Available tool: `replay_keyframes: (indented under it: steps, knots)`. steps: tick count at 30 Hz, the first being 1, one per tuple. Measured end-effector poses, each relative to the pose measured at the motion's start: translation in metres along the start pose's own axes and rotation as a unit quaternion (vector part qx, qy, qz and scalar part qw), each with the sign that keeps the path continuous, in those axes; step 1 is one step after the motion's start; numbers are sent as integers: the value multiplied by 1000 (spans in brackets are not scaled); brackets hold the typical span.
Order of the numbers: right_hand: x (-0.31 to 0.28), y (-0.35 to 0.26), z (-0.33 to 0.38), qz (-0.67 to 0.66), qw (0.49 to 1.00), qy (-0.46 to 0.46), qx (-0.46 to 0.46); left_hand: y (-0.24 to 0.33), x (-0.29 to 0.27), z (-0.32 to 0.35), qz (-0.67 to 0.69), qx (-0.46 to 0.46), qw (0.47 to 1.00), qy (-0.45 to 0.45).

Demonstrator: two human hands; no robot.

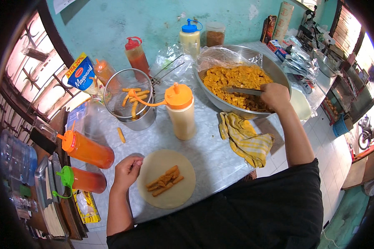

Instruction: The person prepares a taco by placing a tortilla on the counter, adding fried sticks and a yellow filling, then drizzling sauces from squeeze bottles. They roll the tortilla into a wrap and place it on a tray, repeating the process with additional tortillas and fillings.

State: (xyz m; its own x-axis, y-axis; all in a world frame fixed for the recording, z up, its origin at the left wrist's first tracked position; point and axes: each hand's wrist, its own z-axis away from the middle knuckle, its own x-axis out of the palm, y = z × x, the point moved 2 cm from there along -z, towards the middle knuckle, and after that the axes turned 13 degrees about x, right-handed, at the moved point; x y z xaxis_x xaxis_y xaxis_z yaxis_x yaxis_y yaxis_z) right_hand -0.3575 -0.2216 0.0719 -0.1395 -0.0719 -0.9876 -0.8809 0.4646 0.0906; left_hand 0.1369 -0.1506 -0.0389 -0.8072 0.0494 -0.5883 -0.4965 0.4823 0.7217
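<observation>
My right hand [275,97] is closed around the end of metal tongs [243,90], whose tips are in an orange-yellow shredded filling [220,81]. A wide metal bowl [208,99] holds that filling, with clear plastic over its far rim. My left hand [128,172] rests as a loose fist on the table, its fingertips at the left edge of a round flat tortilla [183,162]. On the tortilla lie a few fried sticks [164,190], with some orange filling [166,178] over them. Nothing shows in the left fist.
Behind the tortilla stands an orange-capped squeeze bottle [183,120]. A wire strainer [106,93] with fried sticks sits on a metal pot [143,122]. Two sauce bottles, one orange-capped [91,151] and one green-capped [89,179], lie at left. A yellow striped cloth [247,141] lies below the bowl.
</observation>
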Motion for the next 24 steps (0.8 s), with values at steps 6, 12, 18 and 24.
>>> replay_keyframes:
  steps: [6,12,18,24]
  knots:
    - [-27,22,16,-47,997,46,35,9,-3,1,-43,13,999,-11]
    - [-25,24,13,12,998,45,38,3,-1,2,-37,39,999,-3]
    - [-1,7,4,49,999,5,20,1,0,-1,-25,38,999,-1]
    - [3,31,-2,-98,993,35,52,8,-4,-4,-51,44,998,-3]
